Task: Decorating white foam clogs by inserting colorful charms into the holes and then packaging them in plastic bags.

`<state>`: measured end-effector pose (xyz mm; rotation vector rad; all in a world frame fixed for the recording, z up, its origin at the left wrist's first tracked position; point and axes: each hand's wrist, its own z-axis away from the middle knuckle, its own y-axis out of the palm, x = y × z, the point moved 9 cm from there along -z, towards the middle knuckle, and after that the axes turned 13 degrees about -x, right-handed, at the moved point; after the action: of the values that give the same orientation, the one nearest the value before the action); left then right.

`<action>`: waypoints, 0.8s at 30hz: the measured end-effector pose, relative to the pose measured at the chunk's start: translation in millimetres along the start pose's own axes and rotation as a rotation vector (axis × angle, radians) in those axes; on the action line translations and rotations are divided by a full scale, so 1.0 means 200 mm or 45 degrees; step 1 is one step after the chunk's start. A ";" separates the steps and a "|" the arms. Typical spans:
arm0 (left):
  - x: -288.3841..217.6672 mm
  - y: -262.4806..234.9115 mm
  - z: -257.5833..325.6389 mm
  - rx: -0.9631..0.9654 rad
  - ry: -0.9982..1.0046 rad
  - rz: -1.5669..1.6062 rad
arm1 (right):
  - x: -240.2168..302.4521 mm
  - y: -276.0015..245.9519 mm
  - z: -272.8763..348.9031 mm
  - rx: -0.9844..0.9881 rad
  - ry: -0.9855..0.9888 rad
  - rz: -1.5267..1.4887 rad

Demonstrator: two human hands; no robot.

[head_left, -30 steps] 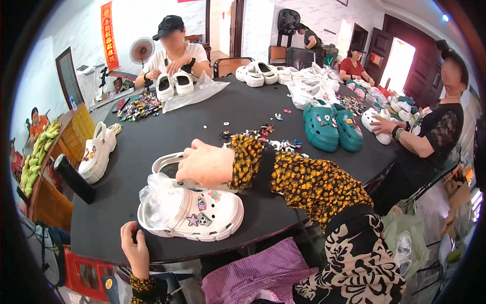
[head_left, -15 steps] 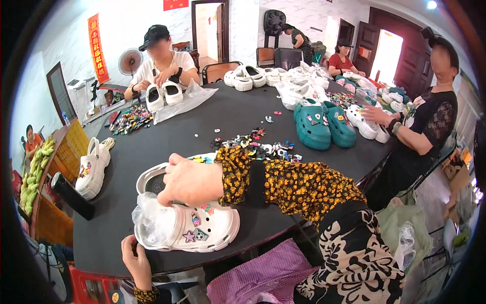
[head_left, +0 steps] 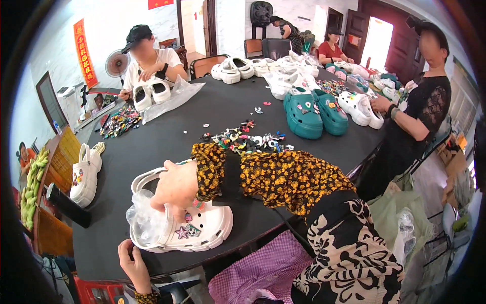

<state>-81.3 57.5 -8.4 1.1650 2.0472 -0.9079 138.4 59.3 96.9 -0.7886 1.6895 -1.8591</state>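
Note:
A white clog (head_left: pixel 207 230) lies at the near edge of the round black table (head_left: pixel 202 109), with a star charm (head_left: pixel 181 233) and other charms on its upper. Crumpled clear plastic (head_left: pixel 144 220) is stuffed at its toe end. My right hand (head_left: pixel 174 190), in a yellow-and-black floral sleeve, reaches across from the right and lies on top of the clog, fingertips bent down onto the upper. Whether they pinch a charm is hidden. My left hand (head_left: pixel 132 261) comes up at the table's edge and holds the clog's lower rim.
Loose charms (head_left: pixel 243 141) are heaped just beyond my right arm. Teal clogs (head_left: pixel 304 114) stand mid-table and another white clog (head_left: pixel 85 175) at the left edge. One person (head_left: pixel 149 61) sits opposite with clogs, another (head_left: pixel 420 116) stands at the right. A black cylinder (head_left: pixel 66 205) lies left.
My right hand has slid down from the clog's heel strap onto its upper. My head has tipped slightly; the clog and my left hand stay in place.

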 end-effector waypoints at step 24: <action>-0.03 -0.01 0.00 0.035 0.172 -0.152 | -1.06 -0.68 1.04 -0.877 0.843 0.742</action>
<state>-80.8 53.3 -3.9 1.1566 2.2398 -0.9387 437.8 77.2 226.5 0.1711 2.6672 -1.1671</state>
